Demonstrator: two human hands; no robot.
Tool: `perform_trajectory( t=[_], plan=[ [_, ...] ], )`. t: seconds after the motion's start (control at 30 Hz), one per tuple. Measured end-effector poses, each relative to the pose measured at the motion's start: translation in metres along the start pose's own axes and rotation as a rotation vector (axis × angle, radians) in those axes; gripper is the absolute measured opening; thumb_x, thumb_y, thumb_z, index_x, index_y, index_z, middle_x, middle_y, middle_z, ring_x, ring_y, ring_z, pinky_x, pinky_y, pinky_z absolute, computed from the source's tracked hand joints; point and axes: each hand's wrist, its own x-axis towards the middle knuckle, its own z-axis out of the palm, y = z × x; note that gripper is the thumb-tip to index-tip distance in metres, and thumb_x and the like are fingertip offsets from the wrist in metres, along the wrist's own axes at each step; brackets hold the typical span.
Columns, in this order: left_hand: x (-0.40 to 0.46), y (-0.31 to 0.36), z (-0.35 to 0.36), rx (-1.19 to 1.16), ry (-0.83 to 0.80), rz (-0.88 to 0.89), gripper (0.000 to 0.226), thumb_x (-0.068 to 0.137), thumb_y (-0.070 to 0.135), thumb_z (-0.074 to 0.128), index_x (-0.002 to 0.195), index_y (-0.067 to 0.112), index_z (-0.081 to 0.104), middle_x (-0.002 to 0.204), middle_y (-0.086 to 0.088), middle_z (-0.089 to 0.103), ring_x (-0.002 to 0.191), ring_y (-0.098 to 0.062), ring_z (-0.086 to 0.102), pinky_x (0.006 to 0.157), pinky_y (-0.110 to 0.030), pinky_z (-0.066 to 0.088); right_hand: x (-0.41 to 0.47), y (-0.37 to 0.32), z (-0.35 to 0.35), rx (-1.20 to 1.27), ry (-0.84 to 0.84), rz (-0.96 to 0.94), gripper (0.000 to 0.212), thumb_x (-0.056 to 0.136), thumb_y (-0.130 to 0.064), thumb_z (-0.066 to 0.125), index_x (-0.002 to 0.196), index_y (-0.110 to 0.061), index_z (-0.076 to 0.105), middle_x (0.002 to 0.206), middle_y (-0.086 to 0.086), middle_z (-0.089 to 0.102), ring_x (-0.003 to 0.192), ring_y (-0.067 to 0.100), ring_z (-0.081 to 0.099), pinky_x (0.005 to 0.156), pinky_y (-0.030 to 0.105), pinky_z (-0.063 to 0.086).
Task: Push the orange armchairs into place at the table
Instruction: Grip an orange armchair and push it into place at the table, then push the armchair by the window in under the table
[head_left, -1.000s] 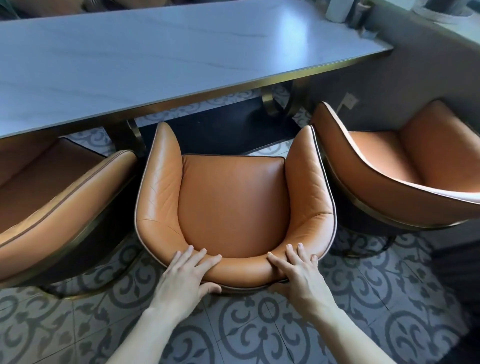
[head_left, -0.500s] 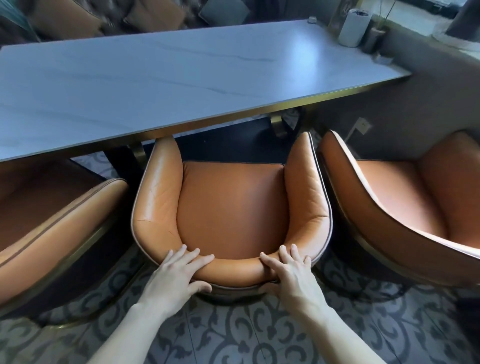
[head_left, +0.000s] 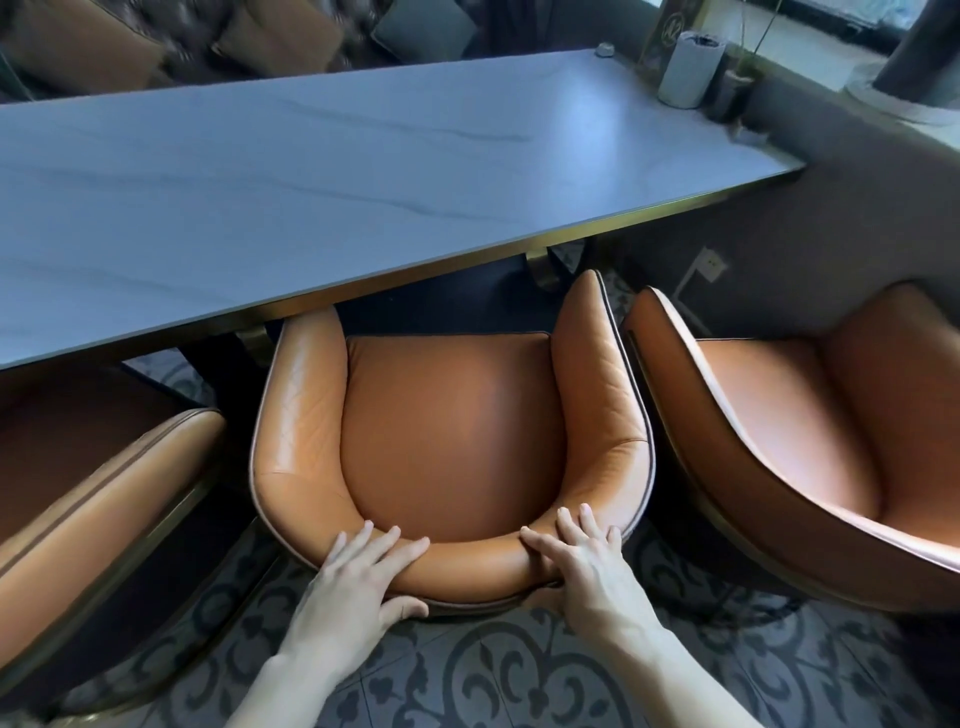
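An orange leather armchair (head_left: 452, 431) stands in front of me, its arm tips just under the edge of the long white marble table (head_left: 311, 171). My left hand (head_left: 358, 587) grips the left part of its curved backrest, fingers over the top and thumb behind. My right hand (head_left: 582, 561) grips the right part the same way. A second orange armchair (head_left: 88, 493) stands at the left with its seat partly under the table. A third orange armchair (head_left: 810, 431) stands at the right, turned sideways and away from the table.
A grey low wall (head_left: 831, 218) runs along the table's right end with a socket (head_left: 711, 264). A white cylinder (head_left: 688, 67) and small items stand at the table's far right corner. Patterned floor tiles (head_left: 519, 675) lie below me. Cushioned seating (head_left: 260, 36) lines the far side.
The middle armchair has slid forward toward the table with both hands on its backrest; its arm tips now reach under the table edge. My view has moved forward and lifted.
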Motion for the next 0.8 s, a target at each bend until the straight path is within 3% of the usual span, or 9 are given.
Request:
perform_trajectory(
  t=[0.23, 0.37, 0.47, 0.67, 0.8],
  plan=[
    [-0.001, -0.003, 0.001, 0.011, -0.121, -0.092, 0.070, 0.085, 0.066, 0.052, 0.146, 0.049, 0.022, 0.159, 0.010, 0.021, 0.147, -0.016, 0.006, 0.120, -0.040, 0.000, -0.011, -0.010, 0.005, 0.060, -0.028, 0.012, 0.083, 0.083, -0.064, 0.065, 0.152, -0.046, 0.022, 0.163, 0.011, 0.018, 0.152, 0.033, 0.001, 0.115, 0.060, 0.015],
    [-0.003, 0.029, -0.013, 0.107, -0.208, -0.201, 0.077, 0.085, 0.071, 0.047, 0.150, 0.042, 0.018, 0.160, 0.007, 0.020, 0.147, -0.017, 0.010, 0.119, -0.053, 0.002, -0.039, -0.005, -0.009, 0.118, 0.014, 0.063, 0.091, 0.079, -0.075, 0.058, 0.153, -0.044, 0.016, 0.165, 0.009, 0.013, 0.153, 0.026, -0.002, 0.117, 0.063, 0.013],
    [-0.005, 0.068, -0.025, 0.126, -0.168, -0.194, 0.080, 0.082, 0.077, 0.042, 0.149, 0.040, 0.022, 0.156, 0.007, 0.030, 0.144, -0.016, 0.022, 0.119, -0.050, 0.008, -0.062, 0.015, -0.029, 0.144, 0.005, 0.105, 0.094, 0.077, -0.085, 0.047, 0.154, -0.042, 0.014, 0.166, 0.008, 0.012, 0.153, 0.024, -0.003, 0.116, 0.068, 0.010],
    [-0.012, 0.175, -0.046, 0.101, -0.079, -0.178, 0.086, 0.076, 0.083, 0.042, 0.148, 0.042, 0.022, 0.158, 0.008, 0.027, 0.145, -0.017, 0.021, 0.119, -0.051, 0.012, -0.119, 0.082, -0.083, 0.090, -0.007, 0.134, 0.118, 0.052, -0.101, 0.012, 0.155, -0.043, 0.010, 0.168, 0.008, 0.006, 0.153, 0.027, -0.004, 0.113, 0.073, 0.005],
    [-0.020, 0.263, -0.049, 0.107, -0.034, -0.186, 0.090, 0.073, 0.085, 0.041, 0.149, 0.043, 0.020, 0.159, 0.007, 0.023, 0.146, -0.018, 0.018, 0.119, -0.051, 0.010, -0.164, 0.146, -0.118, 0.065, 0.004, 0.141, 0.112, 0.060, -0.103, 0.019, 0.155, -0.046, 0.001, 0.168, 0.008, 0.000, 0.153, 0.028, -0.007, 0.113, 0.073, 0.002]
  ],
)
